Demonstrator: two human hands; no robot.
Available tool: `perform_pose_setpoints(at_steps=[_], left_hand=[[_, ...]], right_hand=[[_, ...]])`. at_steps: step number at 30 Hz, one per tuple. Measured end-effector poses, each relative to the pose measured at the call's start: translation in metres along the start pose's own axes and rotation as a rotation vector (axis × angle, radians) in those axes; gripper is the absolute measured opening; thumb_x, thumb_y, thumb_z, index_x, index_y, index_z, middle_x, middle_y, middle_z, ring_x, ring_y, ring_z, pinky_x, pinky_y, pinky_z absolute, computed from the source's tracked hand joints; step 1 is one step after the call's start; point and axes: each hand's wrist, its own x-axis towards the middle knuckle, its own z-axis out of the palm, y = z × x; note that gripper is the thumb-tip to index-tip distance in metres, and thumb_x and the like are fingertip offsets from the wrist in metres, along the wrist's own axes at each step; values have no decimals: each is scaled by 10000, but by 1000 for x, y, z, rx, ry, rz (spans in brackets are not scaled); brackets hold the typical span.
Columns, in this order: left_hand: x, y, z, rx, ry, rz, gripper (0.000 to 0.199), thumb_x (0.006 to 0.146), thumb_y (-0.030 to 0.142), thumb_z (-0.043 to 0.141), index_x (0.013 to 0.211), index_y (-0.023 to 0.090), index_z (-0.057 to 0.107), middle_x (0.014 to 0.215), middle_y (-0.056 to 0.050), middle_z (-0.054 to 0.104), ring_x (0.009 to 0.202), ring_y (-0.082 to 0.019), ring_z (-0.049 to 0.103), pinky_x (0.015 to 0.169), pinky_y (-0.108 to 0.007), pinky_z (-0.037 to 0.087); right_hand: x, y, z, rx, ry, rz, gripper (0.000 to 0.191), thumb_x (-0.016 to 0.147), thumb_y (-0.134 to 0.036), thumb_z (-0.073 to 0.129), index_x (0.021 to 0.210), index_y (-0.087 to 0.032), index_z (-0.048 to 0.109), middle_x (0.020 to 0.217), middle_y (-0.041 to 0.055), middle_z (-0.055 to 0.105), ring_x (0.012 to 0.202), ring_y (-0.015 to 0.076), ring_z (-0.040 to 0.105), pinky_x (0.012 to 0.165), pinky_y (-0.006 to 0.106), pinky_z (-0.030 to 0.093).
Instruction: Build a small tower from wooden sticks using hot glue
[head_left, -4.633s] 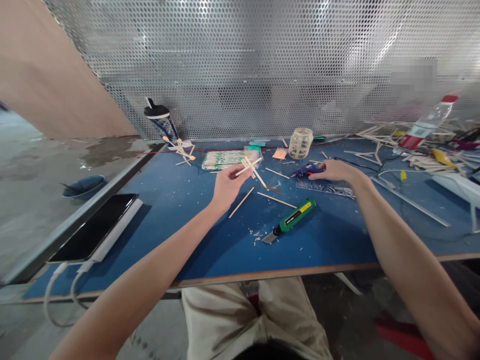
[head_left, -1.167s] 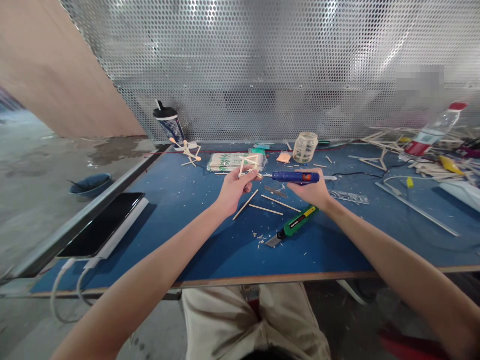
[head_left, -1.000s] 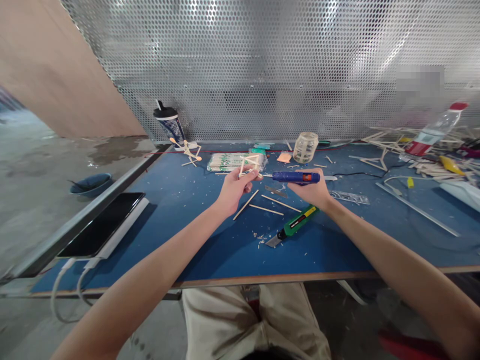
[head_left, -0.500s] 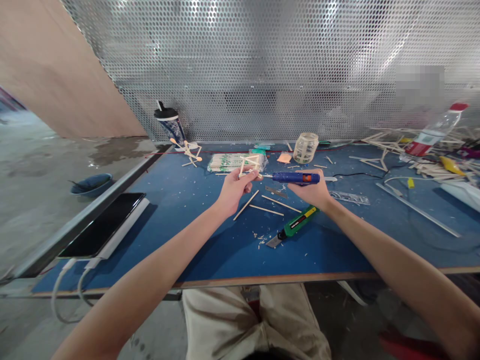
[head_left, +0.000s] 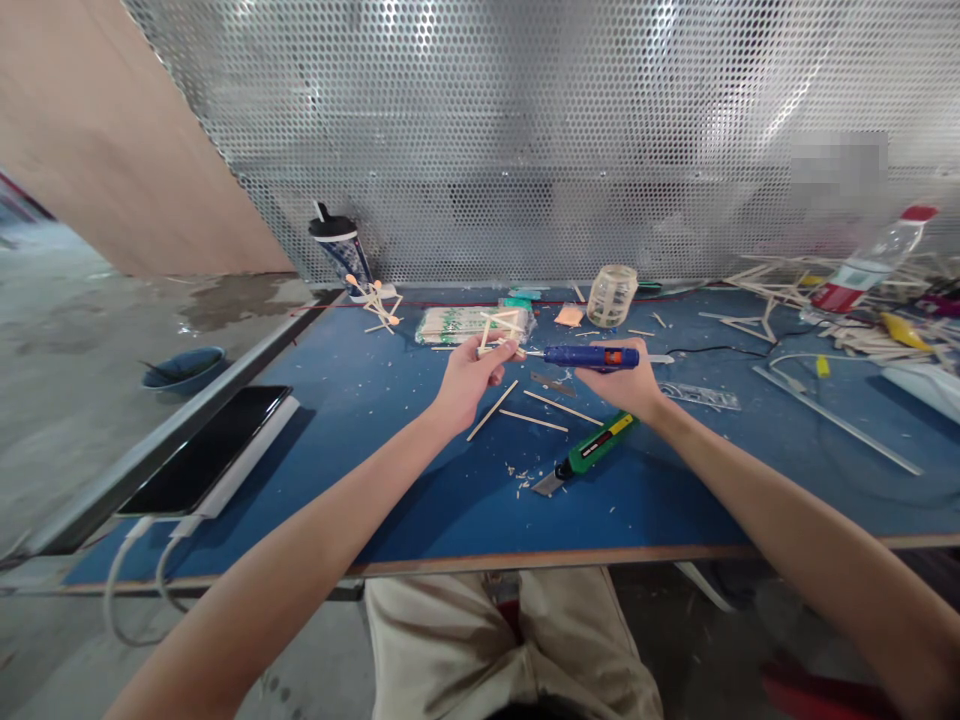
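Observation:
Between the fingers of my left hand (head_left: pixel 466 385) is a small frame of thin wooden sticks (head_left: pixel 501 330). My right hand (head_left: pixel 626 382) grips a blue hot glue gun (head_left: pixel 589 356), with a glue stick (head_left: pixel 660 358) poking out of its back end. The gun points left, its nozzle at the sticks near my left fingertips; whether it touches them I cannot tell. Below the hands, loose wooden sticks (head_left: pixel 534 421) lie on the blue table, and a green utility knife (head_left: pixel 598 446) rests near my right wrist with its blade out. A loose metal blade (head_left: pixel 553 384) lies under the gun.
A phone on a white power bank (head_left: pixel 247 455) is at the left edge with cables. Along the back stand a lidded cup (head_left: pixel 341 250), a pack of sticks (head_left: pixel 457 325) and a round stick-built piece (head_left: pixel 612 296). A bottle (head_left: pixel 870 262) leans among stick piles at right.
Both hands, the stick frame and the glue gun stay in almost the same place. Nothing else has visibly moved.

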Motion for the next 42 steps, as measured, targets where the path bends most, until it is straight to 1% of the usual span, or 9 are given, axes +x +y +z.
perform_pose_setpoints(at_steps=[9, 15, 20, 26, 31, 37, 42], left_hand=[[1, -2, -1, 8, 10, 21, 417, 734, 367, 808, 1053, 175, 618, 791, -56, 720, 505, -52, 443, 502, -201, 357], [1, -1, 0, 4, 24, 20, 417, 725, 366, 813, 1036, 176, 610, 775, -50, 716, 499, -54, 447, 499, -202, 354], [2, -1, -1, 0, 25, 16, 426, 713, 364, 820, 1034, 172, 616, 775, -46, 713, 496, -52, 448, 500, -204, 355], [2, -2, -2, -6, 18, 31, 413, 730, 360, 811, 1050, 170, 631, 784, -50, 713, 505, -52, 444, 506, -207, 356], [2, -2, -2, -2, 27, 25, 402, 730, 357, 814, 1045, 170, 651, 782, -55, 713, 518, -58, 466, 510, -210, 359], [2, -3, -3, -3, 8, 19, 424, 728, 382, 814, 1056, 162, 657, 789, -57, 714, 517, -54, 456, 512, -207, 358], [3, -3, -3, -10, 12, 20, 433, 714, 390, 820, 1041, 158, 658, 794, -59, 715, 511, -52, 457, 505, -208, 351]], right_hand=[[1, 1, 0, -42, -19, -35, 270, 693, -203, 673, 532, -216, 457, 514, -10, 462, 522, 123, 407, 509, 305, 362], [0, 0, -1, -93, -34, -48, 336, 707, -211, 671, 517, -230, 395, 514, -13, 424, 535, 128, 381, 512, 313, 354], [0, 0, -1, -81, -41, -34, 322, 701, -210, 673, 520, -228, 408, 519, -7, 437, 536, 129, 385, 504, 315, 349], [0, 1, 0, -32, -19, -69, 284, 695, -195, 669, 524, -219, 443, 507, -9, 444, 510, 120, 385, 491, 312, 333], [0, 1, -1, -52, -27, -17, 265, 692, -221, 676, 534, -220, 463, 521, -2, 469, 522, 128, 406, 498, 312, 351], [-1, 1, -1, -12, -16, -21, 256, 695, -220, 670, 536, -222, 470, 512, 0, 480, 508, 127, 417, 490, 316, 366], [0, -1, 0, -18, -2, 13, 248, 681, -219, 682, 538, -221, 479, 518, 2, 490, 515, 132, 439, 497, 319, 395]])
